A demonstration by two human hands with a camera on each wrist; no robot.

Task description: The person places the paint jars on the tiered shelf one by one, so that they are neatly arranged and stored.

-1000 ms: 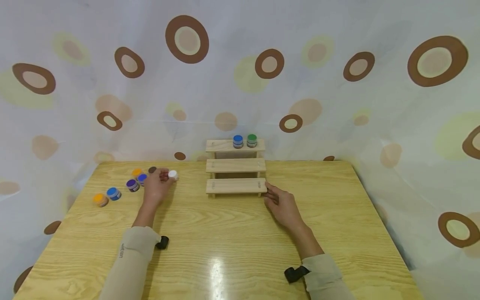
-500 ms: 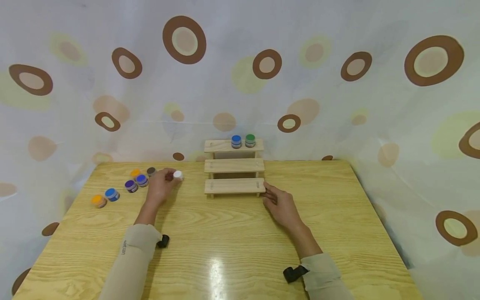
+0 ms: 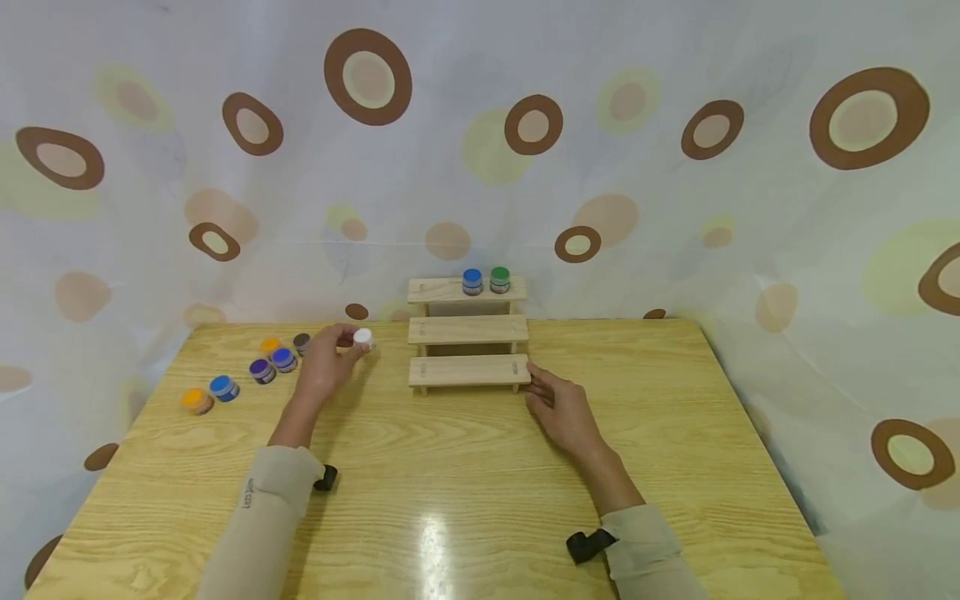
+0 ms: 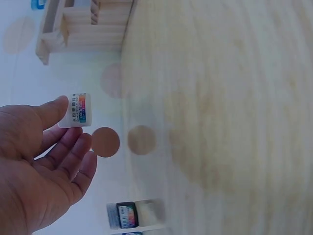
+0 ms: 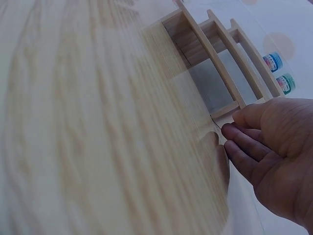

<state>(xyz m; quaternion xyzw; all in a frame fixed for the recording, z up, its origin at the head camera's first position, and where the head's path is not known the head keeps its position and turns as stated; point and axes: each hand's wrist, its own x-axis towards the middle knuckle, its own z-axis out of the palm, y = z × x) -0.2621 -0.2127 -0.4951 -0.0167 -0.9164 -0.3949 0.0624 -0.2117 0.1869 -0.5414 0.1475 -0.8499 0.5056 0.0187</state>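
Note:
My left hand (image 3: 327,360) pinches a small white-lidded paint jar (image 3: 363,339) between thumb and fingertips. In the left wrist view that paint jar (image 4: 79,110) shows a printed label and is held up off the table. A three-step wooden display stand (image 3: 468,371) is at the back middle of the table. At the right end of its lowest step, my right hand (image 3: 566,412) grips the corner with thumb and fingers, as the right wrist view also shows. A blue paint jar (image 3: 472,282) and a green paint jar (image 3: 500,280) stand on the top step.
Several more paint jars stand at the back left: orange (image 3: 197,401), light blue (image 3: 224,387), purple (image 3: 262,371), dark blue (image 3: 284,360), another orange (image 3: 269,347) and a dark one (image 3: 302,343). A patterned curtain (image 3: 450,167) hangs behind the wooden table (image 3: 480,517).
My left hand has moved slightly right and up with the white paint jar, away from the other jars. The right hand stays at the stand.

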